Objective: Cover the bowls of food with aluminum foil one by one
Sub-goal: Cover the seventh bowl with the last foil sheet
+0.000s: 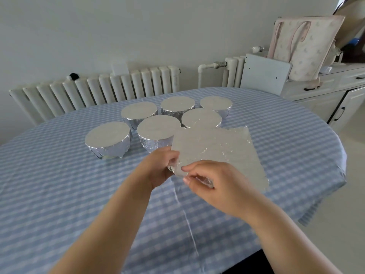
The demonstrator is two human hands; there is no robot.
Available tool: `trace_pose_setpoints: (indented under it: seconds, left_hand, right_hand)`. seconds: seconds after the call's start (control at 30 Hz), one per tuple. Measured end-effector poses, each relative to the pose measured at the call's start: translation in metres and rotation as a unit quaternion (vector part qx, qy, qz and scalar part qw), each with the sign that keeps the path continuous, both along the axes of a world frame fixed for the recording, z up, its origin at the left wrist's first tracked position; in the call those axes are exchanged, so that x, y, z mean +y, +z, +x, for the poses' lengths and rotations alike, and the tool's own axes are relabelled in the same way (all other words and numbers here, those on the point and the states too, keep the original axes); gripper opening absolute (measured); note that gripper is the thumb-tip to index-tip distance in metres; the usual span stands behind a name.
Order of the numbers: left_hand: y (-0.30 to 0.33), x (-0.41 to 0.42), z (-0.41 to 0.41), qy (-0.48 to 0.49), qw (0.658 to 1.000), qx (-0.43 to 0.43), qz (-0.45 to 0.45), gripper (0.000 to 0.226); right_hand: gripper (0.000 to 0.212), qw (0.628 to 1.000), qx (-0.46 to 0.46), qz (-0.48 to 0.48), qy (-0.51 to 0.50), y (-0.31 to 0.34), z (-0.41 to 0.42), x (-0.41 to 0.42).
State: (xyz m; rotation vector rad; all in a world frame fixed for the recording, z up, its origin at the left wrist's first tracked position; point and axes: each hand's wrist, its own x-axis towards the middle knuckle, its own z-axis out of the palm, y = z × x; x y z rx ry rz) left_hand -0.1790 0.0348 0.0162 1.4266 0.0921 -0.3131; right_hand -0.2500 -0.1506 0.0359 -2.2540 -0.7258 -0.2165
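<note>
Several bowls wrapped in aluminum foil stand grouped on the table, the nearest at the left (107,140) and another beside it (157,133). A flat sheet of foil (219,149) lies spread over something hidden beneath it, in front of the group. My left hand (160,169) grips the sheet's near left corner, folding it down. My right hand (211,184) pinches the sheet's near edge beside it, with crumpled foil between thumb and fingers. Whatever is under the sheet cannot be seen.
The table (59,194) wears a blue-and-white checked cloth. A white radiator (98,91) runs along the far wall. At the right stand a white cabinet (325,95) and a pale tote bag (304,48) on top.
</note>
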Motion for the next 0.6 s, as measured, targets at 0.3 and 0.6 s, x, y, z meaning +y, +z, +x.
trace_pose_setpoints:
  seconds: [0.3,0.6]
  left_hand:
    - [0.007,0.003,-0.009,0.053,0.996,-0.009,0.077,0.034]
    - [0.029,0.002,-0.025,0.112,0.885,-0.135,0.431,0.037]
  right_hand:
    - [0.06,0.959,0.043,-0.258,-0.107,0.013,0.041,-0.027]
    - [0.061,0.94,0.102,-0.315,-0.079,0.005,0.051,-0.027]
